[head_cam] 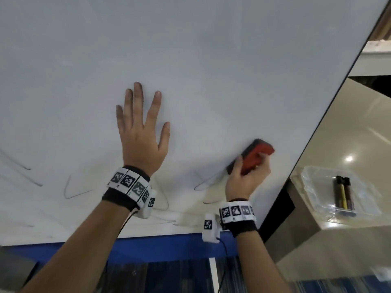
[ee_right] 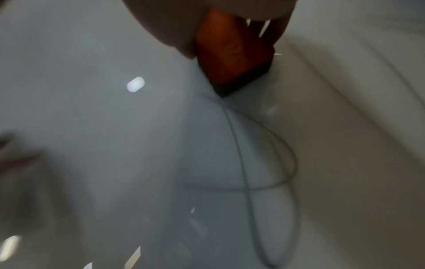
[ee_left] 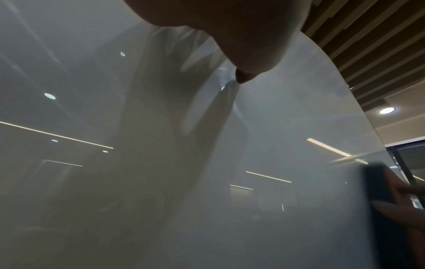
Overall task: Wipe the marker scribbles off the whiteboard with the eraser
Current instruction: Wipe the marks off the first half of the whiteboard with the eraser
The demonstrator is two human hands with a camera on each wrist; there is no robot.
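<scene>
Clear tray (head_cam: pixel 317 182) holding two markers (head_cam: pixel 343 194) on tabletop (head_cam: pixel 338 132), right of whiteboard (head_cam: pixel 211 60). Left hand (head_cam: pixel 141 136) flat, fingers spread, against whiteboard. Right hand (head_cam: pixel 246 178) gripping eraser (head_cam: pixel 251 155), pressed against whiteboard above scribbles (head_cam: pixel 203 185).

The whiteboard (head_cam: pixel 190 49) is a large, glossy white panel filling most of the frame. Thin dark marker scribbles (head_cam: pixel 76 190) loop across its lower part; the upper area looks wiped, though glare makes faint traces hard to judge. The eraser (head_cam: pixel 251 156), red-backed with a dark pad, lies tilted against the board at lower right, touching a scribble's end
</scene>
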